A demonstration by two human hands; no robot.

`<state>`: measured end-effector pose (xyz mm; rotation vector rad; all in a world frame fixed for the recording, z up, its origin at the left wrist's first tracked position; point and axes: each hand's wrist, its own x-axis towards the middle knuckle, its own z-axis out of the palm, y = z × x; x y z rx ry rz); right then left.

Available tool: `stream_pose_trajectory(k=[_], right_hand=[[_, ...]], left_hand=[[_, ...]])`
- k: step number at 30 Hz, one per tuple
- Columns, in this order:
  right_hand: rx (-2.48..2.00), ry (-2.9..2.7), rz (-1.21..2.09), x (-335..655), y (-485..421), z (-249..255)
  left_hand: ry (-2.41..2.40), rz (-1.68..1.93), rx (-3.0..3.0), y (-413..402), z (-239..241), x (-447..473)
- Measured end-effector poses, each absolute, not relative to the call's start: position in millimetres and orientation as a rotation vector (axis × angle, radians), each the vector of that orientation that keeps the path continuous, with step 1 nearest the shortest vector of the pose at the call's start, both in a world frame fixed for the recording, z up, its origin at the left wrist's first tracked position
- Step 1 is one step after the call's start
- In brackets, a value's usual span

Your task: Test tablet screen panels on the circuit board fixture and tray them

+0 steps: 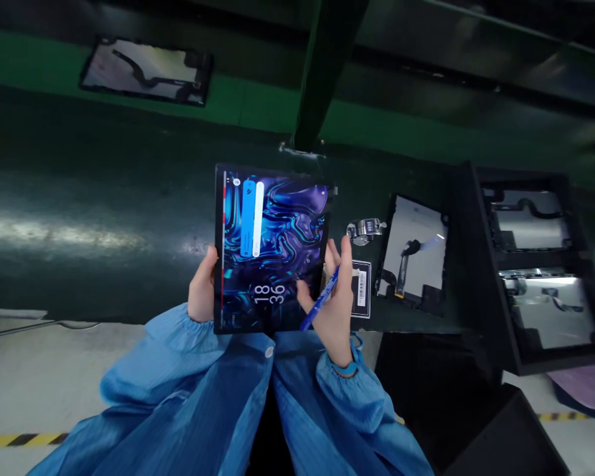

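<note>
A lit tablet is tilted over the front edge of the bench, its screen showing a blue and purple swirl, a clock and two bars, one blue and one white. My left hand grips its left edge, thumb on the near side and fingers hidden underneath. At the right edge is my right hand, its thumb over the screen and other fingers by the rim. A blue pen lies across that hand, held against the palm. Just right of the hand are a shiny metal clip-like object and a barcode label.
A loose screen panel with a flex cable lies to the right. Beyond it, a black divided tray holds more panels. Another panel lies at the back left. A dark post rises behind the tablet.
</note>
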<state>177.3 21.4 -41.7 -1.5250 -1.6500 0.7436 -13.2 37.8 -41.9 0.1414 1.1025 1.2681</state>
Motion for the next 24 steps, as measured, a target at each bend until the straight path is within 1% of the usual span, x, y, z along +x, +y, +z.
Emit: stream_pose_trajectory(k=[3, 6, 13, 18, 24], right_hand=[[-1.558, -1.656, 0.754, 172, 21, -41], [-1.476, -1.636, 0.798, 171, 20, -40], [-1.437, -1.584, 0.772, 182, 24, -36], [-1.429, -1.501, 0.492, 208, 70, -4], [-1.575, -1.94, 0.219, 227, 113, 24]], left_hand=[[1.125, 1.221, 0.179, 37, -44, -12], [1.159, 1.167, 0.203, 37, -48, -16], [1.194, 1.129, 0.176, 37, -47, -19], [1.124, 1.05, 0.162, 36, -42, -18], [0.989, 0.96, 0.084, 31, -57, -25]])
